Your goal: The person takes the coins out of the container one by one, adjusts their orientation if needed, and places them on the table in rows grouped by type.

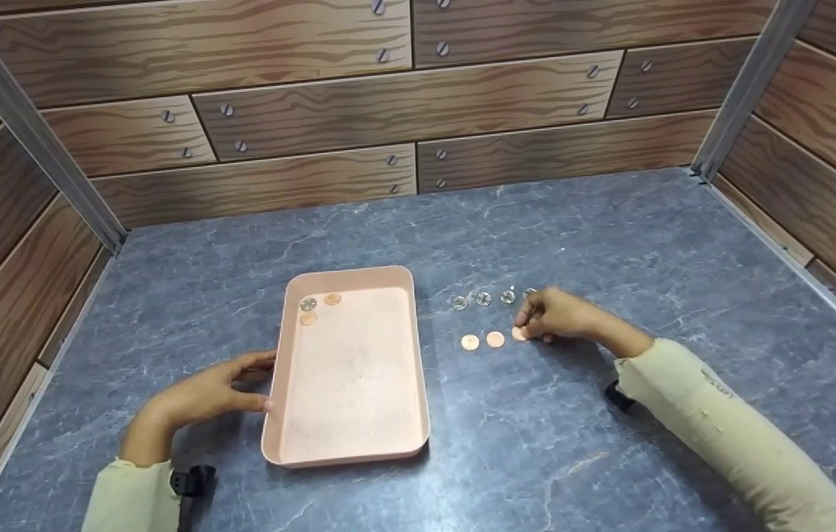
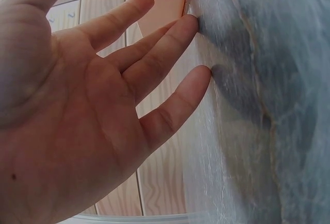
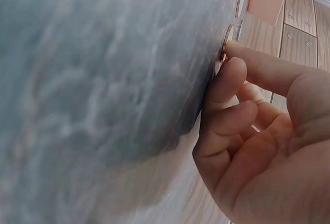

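Coin (image 1: 518,335): pinched in right hand (image 1: 564,313) near 6 others (image 1: 495,339), off tray's (image 1: 359,377) right edge. Touching tray's left edge with spread left hand (image 1: 200,393).

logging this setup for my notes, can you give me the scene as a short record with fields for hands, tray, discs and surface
left hand: thumb touches left wall of pink tray
right hand: fingers pinch right-end copper disc
discs in tray: one silver disc, two copper discs, near far left corner
copper row: three, counting the pinched one
silver row: four, beyond the copper row; right-end one partly hidden by right hand
surface: blue-grey marbled tabletop
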The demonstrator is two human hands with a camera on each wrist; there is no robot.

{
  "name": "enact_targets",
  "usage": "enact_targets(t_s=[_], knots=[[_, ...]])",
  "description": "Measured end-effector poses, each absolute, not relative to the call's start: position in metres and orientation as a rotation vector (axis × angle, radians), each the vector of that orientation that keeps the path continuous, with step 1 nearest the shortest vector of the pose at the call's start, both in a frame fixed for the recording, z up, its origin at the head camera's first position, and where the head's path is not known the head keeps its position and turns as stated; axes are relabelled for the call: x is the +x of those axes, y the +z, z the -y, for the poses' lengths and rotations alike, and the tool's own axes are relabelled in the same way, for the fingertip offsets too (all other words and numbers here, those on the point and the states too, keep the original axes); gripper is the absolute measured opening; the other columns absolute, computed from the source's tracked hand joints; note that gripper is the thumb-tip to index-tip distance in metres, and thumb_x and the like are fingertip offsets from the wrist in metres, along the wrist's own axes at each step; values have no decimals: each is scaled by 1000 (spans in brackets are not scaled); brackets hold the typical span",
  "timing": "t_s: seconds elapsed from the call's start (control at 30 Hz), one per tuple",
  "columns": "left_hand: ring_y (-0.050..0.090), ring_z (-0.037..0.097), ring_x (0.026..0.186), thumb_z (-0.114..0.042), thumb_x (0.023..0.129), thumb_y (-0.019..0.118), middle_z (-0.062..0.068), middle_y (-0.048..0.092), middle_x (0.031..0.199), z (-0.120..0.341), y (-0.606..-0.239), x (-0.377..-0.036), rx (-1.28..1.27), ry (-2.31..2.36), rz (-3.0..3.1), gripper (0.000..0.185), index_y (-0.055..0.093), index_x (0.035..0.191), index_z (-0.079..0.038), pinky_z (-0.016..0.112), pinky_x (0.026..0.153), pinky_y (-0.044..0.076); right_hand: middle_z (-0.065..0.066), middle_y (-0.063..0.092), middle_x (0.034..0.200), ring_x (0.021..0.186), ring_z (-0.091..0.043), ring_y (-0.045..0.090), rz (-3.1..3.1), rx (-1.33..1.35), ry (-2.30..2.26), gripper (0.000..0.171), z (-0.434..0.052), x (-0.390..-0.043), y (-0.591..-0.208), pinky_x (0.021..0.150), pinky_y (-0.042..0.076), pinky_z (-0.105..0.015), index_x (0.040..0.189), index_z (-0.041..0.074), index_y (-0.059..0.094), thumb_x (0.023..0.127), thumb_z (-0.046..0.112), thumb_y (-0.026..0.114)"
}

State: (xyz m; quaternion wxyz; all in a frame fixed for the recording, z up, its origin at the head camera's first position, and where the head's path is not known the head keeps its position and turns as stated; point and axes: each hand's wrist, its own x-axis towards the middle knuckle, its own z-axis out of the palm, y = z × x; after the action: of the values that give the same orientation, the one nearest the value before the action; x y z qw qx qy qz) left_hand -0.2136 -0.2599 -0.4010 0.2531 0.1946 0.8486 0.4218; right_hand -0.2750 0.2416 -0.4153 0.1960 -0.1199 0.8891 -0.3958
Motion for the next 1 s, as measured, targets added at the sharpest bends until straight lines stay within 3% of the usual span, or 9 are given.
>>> enact_targets(t_s=[0.43,0.63,1.0], knots=[[37,47,136,-30,87,71,29,34,150,260,-402,-214,529,1128,-2307,83,27,150,3,57,110,34,3,56,70,56,-6,51,-2436,-272,-1134,30,-248,-277,-411,52,44,-18,103,-7,63,82,11,74],[36,47,137,-29,87,71,29,33,150,261,-402,-214,536,1130,-2299,83,26,150,3,58,111,33,1,59,77,62,-9,53,-2442,-274,-1163,34,-250,-276,-397,56,48,-21,111,-7,61,82,7,70],[36,47,136,-28,87,71,31,32,150,261,-401,-213,523,1158,-2287,89,17,154,-3,59,108,36,-3,62,86,63,-10,55,-2449,-419,-1157,28,-208,-279,-354,51,40,-16,115,-3,60,91,12,61]])
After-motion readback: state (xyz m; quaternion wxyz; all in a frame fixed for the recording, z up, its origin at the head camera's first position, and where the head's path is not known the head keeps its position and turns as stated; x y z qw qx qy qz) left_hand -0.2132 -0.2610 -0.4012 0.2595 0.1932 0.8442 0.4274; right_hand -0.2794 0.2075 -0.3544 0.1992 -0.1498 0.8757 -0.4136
